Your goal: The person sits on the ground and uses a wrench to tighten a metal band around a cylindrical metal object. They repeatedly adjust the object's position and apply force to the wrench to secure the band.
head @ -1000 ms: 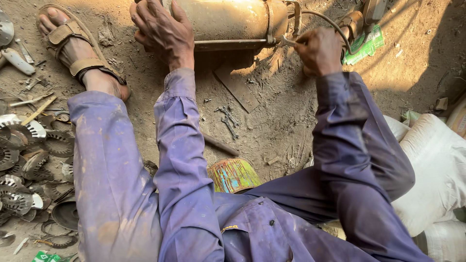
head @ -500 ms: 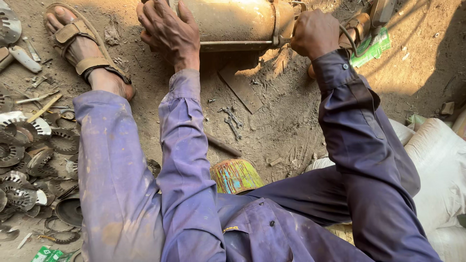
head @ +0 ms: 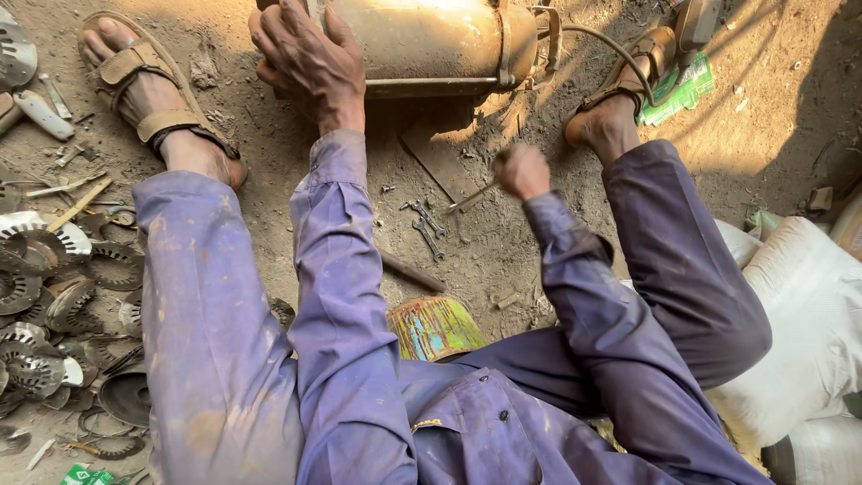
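Motor housing (head: 431, 40), dusty cylinder: left hand (head: 310, 63) fingers spread flat on it, right hand (head: 523, 171) fist clenched round thin tool (head: 471, 196); best braced firmly, tool angled low.

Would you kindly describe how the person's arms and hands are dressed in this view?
Both arms are covered by long purple work sleeves, dusty and smeared with pale dirt. The left sleeve ends in a plain open cuff at the wrist; the right sleeve has a turned, creased cuff. The left hand and right hand are bare, with no gloves. No rings or watch show.
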